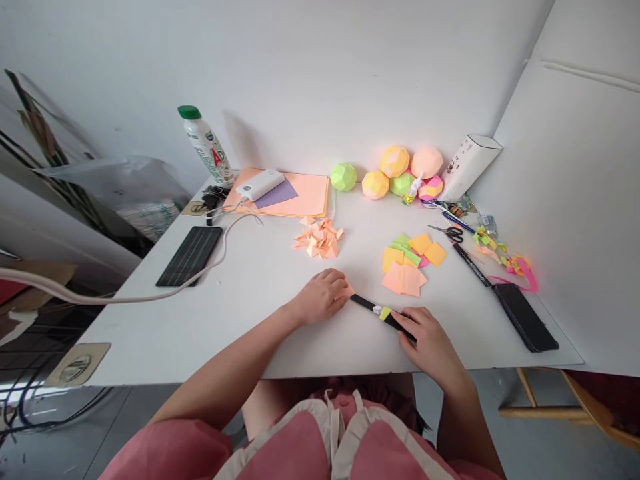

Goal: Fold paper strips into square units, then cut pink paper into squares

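My right hand (423, 337) is wrapped around the black handle of a utility knife (385, 313) with a yellow part and a long dark blade. The blade points left and reaches a small peach paper (346, 289). Over that paper my left hand (323, 295) is closed, its bent fingers pressing it and hiding most of it. Just beyond the left hand lies a pile of folded peach paper pieces (319, 239). Between the hands and the back wall, toward the right, are flat peach squares (404, 278) with orange, green and pink ones (420, 244) behind them.
Along the wall sit several faceted paper balls (344, 177), a glue bottle (413, 189) and a white box (470, 167). Scissors (453, 233), a marker (473, 265) and a black case (525, 317) lie right. Left are a phone (190, 256), power bank (261, 185) and bottle (206, 147).
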Demonstrator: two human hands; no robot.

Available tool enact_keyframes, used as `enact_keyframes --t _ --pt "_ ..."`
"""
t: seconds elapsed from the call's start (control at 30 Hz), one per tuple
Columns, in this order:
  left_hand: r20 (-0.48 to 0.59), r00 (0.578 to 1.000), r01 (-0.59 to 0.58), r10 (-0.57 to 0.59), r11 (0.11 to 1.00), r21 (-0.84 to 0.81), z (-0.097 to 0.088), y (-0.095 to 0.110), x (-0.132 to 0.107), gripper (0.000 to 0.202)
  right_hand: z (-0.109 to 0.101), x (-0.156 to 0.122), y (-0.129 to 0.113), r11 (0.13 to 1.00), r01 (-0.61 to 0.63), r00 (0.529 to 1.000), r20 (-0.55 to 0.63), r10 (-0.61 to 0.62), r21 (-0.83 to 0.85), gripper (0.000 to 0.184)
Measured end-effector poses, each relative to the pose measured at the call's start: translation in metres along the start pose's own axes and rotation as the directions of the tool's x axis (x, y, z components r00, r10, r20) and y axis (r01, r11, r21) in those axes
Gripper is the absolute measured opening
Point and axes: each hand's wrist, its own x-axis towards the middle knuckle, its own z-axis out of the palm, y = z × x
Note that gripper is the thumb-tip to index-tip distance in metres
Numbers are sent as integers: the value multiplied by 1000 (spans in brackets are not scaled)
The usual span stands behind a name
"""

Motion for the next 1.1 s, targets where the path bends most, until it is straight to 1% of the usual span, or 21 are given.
enact_keyframes --t 0.1,0.23,0.33,0.43,0.57,0.8,1.1 --pt "16 999 36 -37 998 44 3 7 -1 26 -2 -1 -3 1000 2 1000 15 -2 12 39" --pt "45 994 89 -96 987 130 14 12 -6 33 -4 -2 -7 1000 8 999 42 -9 24 40" --pt "118 988 69 -96 975 211 23 12 -11 55 -6 0 -8 1000 8 997 80 -10 27 40" --pt "156 984 45 -86 967 252 26 12 -14 78 -9 2 -8 1000 9 994 113 -11 19 41" --pt "174 983 17 -65 964 266 23 13 -15 95 -11 3 -8 999 33 991 133 -32 -2 40" --pt "140 989 5 -45 962 274 26 12 -16 106 -11 5 -9 999 25 989 149 -20 -34 39" --pt "159 986 3 -52 957 291 25 12 -15 110 -10 12 -13 997 30 986 167 -19 -64 40"
